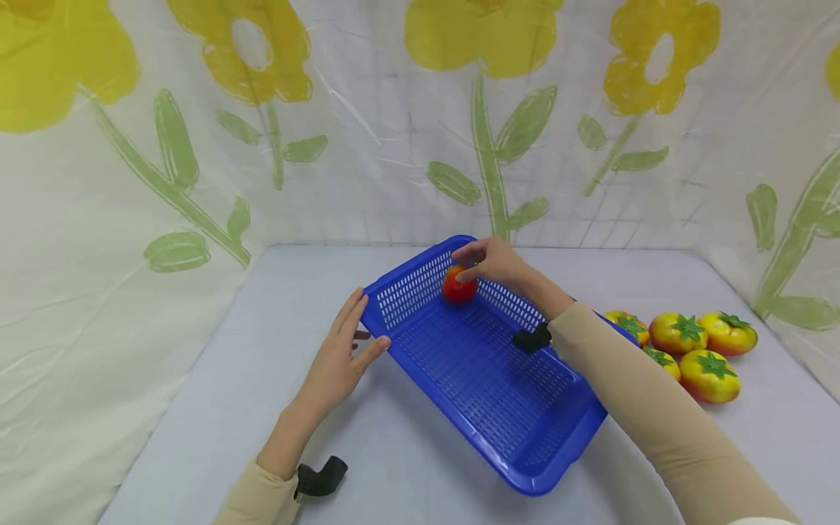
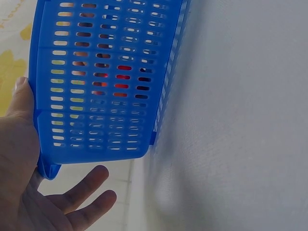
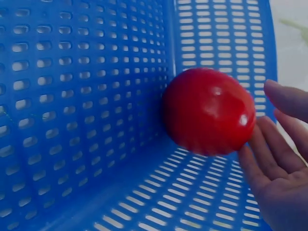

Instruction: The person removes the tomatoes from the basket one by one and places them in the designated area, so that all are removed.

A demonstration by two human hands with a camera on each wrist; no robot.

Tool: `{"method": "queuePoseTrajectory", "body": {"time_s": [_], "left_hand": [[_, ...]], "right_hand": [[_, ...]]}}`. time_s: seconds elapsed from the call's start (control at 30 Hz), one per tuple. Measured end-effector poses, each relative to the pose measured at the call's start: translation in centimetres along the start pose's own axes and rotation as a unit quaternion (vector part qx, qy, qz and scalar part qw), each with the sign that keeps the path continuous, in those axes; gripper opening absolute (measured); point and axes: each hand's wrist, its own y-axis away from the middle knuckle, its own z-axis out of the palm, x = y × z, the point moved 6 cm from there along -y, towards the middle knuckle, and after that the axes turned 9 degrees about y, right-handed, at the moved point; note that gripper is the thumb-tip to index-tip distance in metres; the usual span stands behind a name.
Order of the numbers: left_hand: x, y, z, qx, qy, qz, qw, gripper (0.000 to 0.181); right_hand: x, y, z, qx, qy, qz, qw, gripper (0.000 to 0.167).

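Observation:
A blue slotted plastic basket [image 1: 453,357] stands at a slant over the table's middle, seemingly tilted. At its left corner my left hand [image 1: 331,372] grips the rim, thumb on top and fingers outside; two fingers spread free below the rim in the left wrist view. One shiny red tomato [image 1: 459,290] lies in the basket's far corner, against the wall. My right hand [image 1: 495,266] reaches in over it with loosely bent fingers. In the right wrist view, fingertips touch or nearly touch the side of the tomato [image 3: 209,113], while the thumb stands apart from it.
Right of the basket, several yellow-red tomatoes with green leaf tops [image 1: 709,375] sit together on the white table [image 1: 275,292]. My right forearm passes over the basket's right side. A white curtain with painted flowers [image 1: 367,146] hangs behind the table.

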Motion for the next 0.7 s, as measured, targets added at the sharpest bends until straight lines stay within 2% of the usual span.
{"method": "queuePoseTrajectory", "body": {"time_s": [0.2,0.37,0.7], "left_hand": [[0.0,0.1,-0.1,0.001,0.0,-0.003,1.0,0.079],[0.0,0.2,-0.2,0.0,0.005,-0.004,1.0,0.079],[0.0,0.0,-0.1,-0.001,0.007,-0.002,1.0,0.079]], "right_hand": [[0.0,0.0,0.6,0.002,0.019,-0.027,0.9995,0.037],[0.0,0.1,1.0,-0.009,0.032,-0.03,0.999,0.039],[0.6,0.4,1.4,-0.081,0.022,-0.025,0.9961,0.047]]}}
